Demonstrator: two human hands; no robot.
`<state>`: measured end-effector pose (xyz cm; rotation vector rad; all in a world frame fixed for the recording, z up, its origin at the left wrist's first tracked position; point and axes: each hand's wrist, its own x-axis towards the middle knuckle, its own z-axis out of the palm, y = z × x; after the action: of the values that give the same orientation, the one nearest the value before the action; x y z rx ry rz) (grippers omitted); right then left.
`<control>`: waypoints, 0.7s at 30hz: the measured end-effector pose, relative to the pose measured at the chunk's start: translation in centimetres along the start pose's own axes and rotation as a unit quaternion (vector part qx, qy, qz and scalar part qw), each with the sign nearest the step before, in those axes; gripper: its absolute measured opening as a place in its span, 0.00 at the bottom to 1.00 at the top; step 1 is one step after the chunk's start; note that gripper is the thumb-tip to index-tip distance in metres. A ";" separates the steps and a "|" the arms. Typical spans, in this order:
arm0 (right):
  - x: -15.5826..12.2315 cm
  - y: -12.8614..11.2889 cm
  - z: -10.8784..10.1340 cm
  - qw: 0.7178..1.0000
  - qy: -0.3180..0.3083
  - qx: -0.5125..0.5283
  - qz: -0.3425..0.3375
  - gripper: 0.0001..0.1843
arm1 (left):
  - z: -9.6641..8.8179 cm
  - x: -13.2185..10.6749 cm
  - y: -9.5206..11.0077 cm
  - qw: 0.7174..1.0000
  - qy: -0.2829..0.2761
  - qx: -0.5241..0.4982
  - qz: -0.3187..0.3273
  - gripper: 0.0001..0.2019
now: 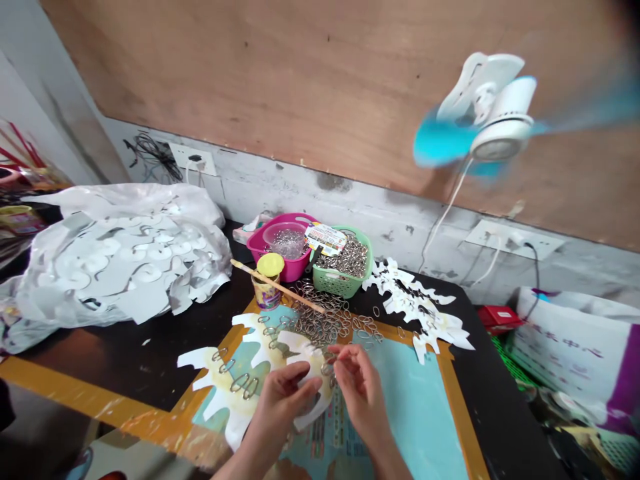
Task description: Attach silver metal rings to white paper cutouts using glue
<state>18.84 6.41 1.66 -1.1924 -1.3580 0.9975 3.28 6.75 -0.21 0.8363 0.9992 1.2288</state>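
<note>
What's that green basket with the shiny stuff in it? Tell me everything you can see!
It's a green plastic basket with slotted sides and rounded corners, heaped with shiny metal rings. It sits upright on a dark table, right beside a pink tub, and a printed card rests over its edge.

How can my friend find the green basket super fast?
Look at the back of the black table, below the wall. Two baskets sit side by side there, and the green basket is on the right, beside the pink basket. The pink one holds a clear bowl, but the green one is heaped right up with silver rings.
</note>
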 end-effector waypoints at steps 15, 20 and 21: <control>-1.7 1.6 1.6 0.974 0.102 -0.186 -0.085 0.09 | 1.4 -0.7 -2.0 0.993 0.107 -0.045 -0.025 0.24; -2.4 1.3 0.8 0.965 0.044 -0.254 -0.050 0.07 | 1.7 -1.3 -3.9 0.995 0.096 -0.027 0.012 0.20; -2.4 1.1 0.2 0.963 0.022 -0.267 -0.042 0.06 | 1.8 -1.8 -4.5 0.995 0.089 -0.031 0.015 0.20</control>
<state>18.70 4.23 0.17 -1.5225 -1.6866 0.5498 6.51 4.24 -3.44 0.7036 1.0889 1.3714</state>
